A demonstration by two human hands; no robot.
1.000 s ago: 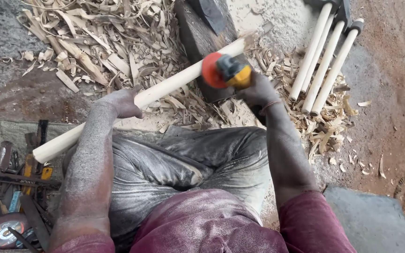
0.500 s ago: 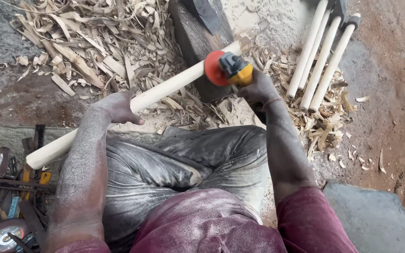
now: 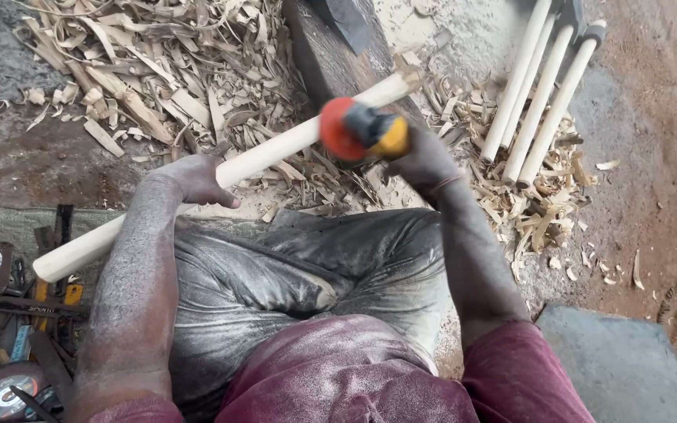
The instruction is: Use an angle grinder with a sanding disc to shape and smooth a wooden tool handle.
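Above curled shavings (image 3: 197, 70), left hand (image 3: 193, 178) grips smooth round pole (image 3: 268, 153); right hand (image 3: 425, 160) clasps red-disc sander (image 3: 362, 129).

label: round, pale, on grinding disc (image 3: 0, 395) | bottom-left, among tools

Bare reddish dirt floor (image 3: 667, 117) strewn with pale wood shavings (image 3: 174, 70), a grey concrete slab (image 3: 620, 368) at lower right.

Pale cream wooden rod (image 3: 221, 168), red disc with black and yellow body on the power tool (image 3: 362, 129), tan wood shavings (image 3: 174, 70), four whitish dowels (image 3: 538, 94), maroon shirt (image 3: 354, 384), dust-greyed dark trousers (image 3: 315, 266), reddish-brown earth floor (image 3: 652, 157).
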